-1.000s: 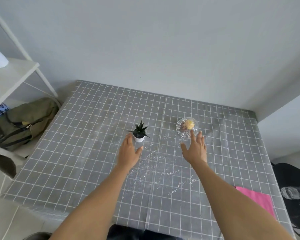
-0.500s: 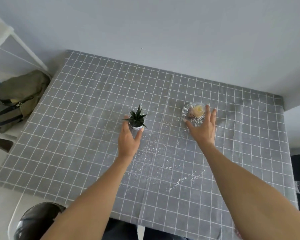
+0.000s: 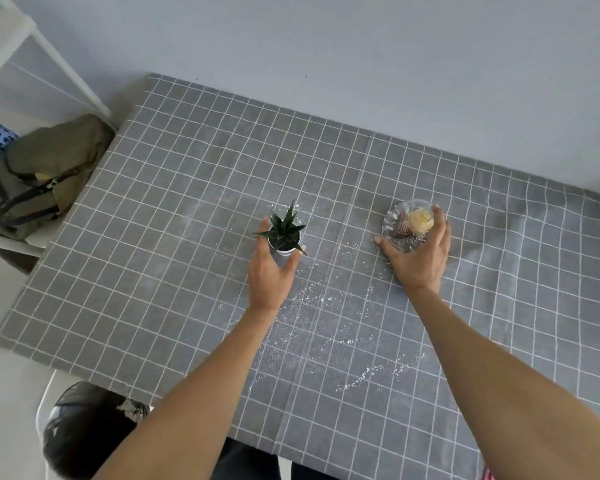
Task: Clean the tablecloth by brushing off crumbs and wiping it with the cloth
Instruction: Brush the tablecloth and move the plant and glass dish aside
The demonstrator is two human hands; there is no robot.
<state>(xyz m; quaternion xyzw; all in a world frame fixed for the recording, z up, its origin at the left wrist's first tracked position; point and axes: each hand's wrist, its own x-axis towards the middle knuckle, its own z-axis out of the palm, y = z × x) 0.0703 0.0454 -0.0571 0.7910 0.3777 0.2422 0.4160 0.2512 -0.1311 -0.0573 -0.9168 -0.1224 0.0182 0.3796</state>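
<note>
A grey checked tablecloth (image 3: pixel 160 237) covers the table. White crumbs (image 3: pixel 326 327) are scattered over its middle and front. My left hand (image 3: pixel 269 268) is wrapped around the white pot of a small spiky plant (image 3: pixel 284 232). My right hand (image 3: pixel 418 252) grips the near and right side of a clear glass dish (image 3: pixel 400 221) that holds a yellow ball and a brownish piece. A pink strip of cloth (image 3: pixel 487 474) shows at the bottom edge, right of my right arm.
A green backpack (image 3: pixel 39 178) lies on a white shelf unit (image 3: pixel 11 64) left of the table. A bin with a black bag (image 3: pixel 84 431) stands at the front left corner. The grey wall runs along the table's far edge.
Both hands reached forward and closed, the left on the plant pot, the right on the glass dish. The camera tilted down and closer, so the pink cloth slid almost out of view.
</note>
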